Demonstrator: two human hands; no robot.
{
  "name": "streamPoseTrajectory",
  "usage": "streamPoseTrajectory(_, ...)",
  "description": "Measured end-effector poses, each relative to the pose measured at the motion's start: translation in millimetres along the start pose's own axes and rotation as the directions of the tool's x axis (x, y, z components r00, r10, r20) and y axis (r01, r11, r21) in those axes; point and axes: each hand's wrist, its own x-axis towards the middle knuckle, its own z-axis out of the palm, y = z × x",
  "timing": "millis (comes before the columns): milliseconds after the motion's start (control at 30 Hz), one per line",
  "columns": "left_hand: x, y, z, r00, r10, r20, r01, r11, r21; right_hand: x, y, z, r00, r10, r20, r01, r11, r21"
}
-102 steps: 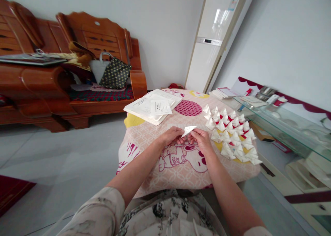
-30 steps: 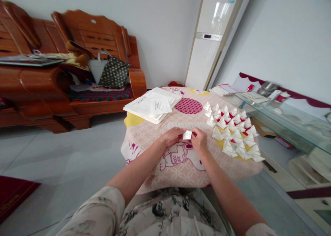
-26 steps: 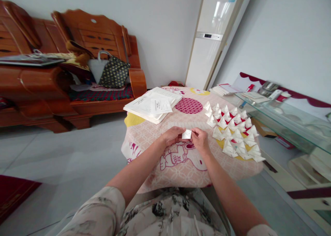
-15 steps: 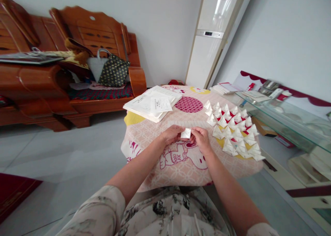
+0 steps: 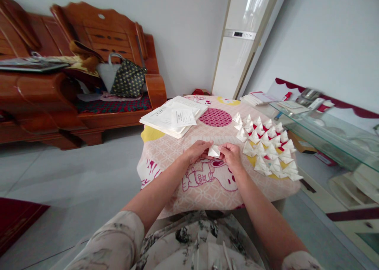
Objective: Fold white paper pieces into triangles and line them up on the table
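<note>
A small folded piece of white paper [image 5: 214, 151] is held between my two hands, above the patterned tablecloth [image 5: 171, 171]. My left hand [image 5: 197, 150] grips its left side, thumb on top and fingers underneath. At its right edge, my right hand [image 5: 231, 154] pinches it with thumb and forefinger. Several pointed folded-paper pieces [image 5: 260, 156] stand in rows to the right of my hands. Beyond my left hand lies a stack of printed paper sheets [image 5: 166, 118], with a smaller sheet [image 5: 183, 118] on top.
A glass shelf [image 5: 331, 132] with a cup and metal containers borders the table on the right. More papers [image 5: 257, 98] lie at the table's far right. To the left stands a wooden sofa [image 5: 112, 33] with bags [image 5: 128, 78] on it. A tall white cabinet-like unit [image 5: 231, 64] stands behind.
The paper between my hands has changed from a squarer outline to one with slanted sides and a wider lower edge. Both hands stay close to the same place; the view has shifted slightly.
</note>
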Motion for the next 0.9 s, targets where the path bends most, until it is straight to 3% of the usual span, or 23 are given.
streamPoseTrajectory(133, -1, 0, -0.4, 0.999, 0.049, -0.022, -0.046, 0.994, 0.101, 1, 1, 1, 1.000, -0.026, -0.011, 0.026, 1.000, -0.008)
streamPoseTrajectory(300, 0, -1, -0.6, 0.999, 0.015, -0.029, -0.011, 0.991, 0.134, -1, -2, 5, 1.000, 0.007, 0.025, -0.008, 0.999, 0.047)
streamPoseTrajectory(500, 0, -2, -5.4, 0.993, 0.084, -0.082, -0.078, 0.995, 0.070, -7, -11, 0, 0.967, 0.112, 0.231, -0.128, 0.990, 0.055)
streamPoseTrajectory(667, 1, -2, -6.4, 0.989, 0.112, -0.093, -0.106, 0.992, 0.065, -9, -14, -3, 0.925, 0.123, 0.360, -0.132, 0.991, 0.000)
streamPoseTrajectory(900, 2, -3, -6.0, 0.992, 0.099, -0.082, -0.094, 0.994, 0.060, -6, -8, -2, 0.931, 0.099, 0.351, -0.101, 0.995, -0.012)
